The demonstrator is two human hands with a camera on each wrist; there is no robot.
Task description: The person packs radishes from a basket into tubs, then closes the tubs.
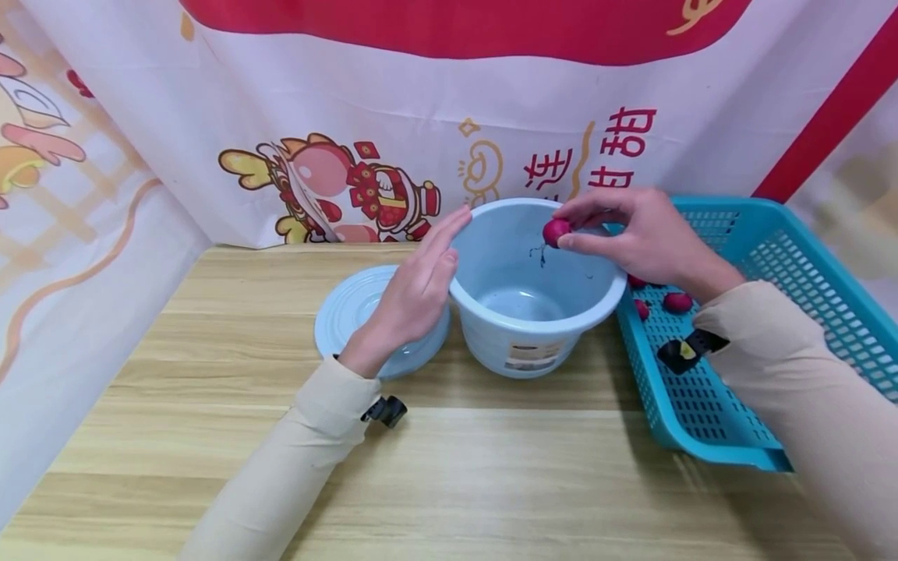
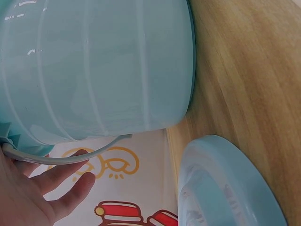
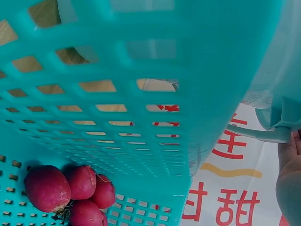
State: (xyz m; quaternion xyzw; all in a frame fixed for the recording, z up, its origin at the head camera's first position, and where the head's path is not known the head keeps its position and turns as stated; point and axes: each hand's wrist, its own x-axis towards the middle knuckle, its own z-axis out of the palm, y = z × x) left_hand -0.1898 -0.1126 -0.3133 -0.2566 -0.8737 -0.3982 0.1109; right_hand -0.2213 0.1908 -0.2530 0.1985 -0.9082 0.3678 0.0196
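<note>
A light blue bucket point(image 1: 484, 335) stands upright in the head view, with a paper label on its front. My left hand point(image 1: 414, 288) rests against its left rim, fingers extended. In the left wrist view the fingers point(image 2: 75, 193) lie beside the bucket's handle point(image 2: 66, 161). Over the bucket's opening, near the right side, my right hand point(image 1: 648, 238) pinches a red radish point(image 1: 556, 231) between thumb and fingers. Thin dark strands show below that radish. Only part of the right hand point(image 3: 289, 179) appears in the right wrist view; the held radish is hidden there.
A teal perforated basket point(image 1: 655, 405) stands right of the bucket, close to it. Several radishes point(image 3: 47, 188) lie inside it. A round light blue lid point(image 1: 337, 323) lies on the wooden table point(image 1: 449, 483) to the left. Behind hangs a printed cloth point(image 1: 393, 86).
</note>
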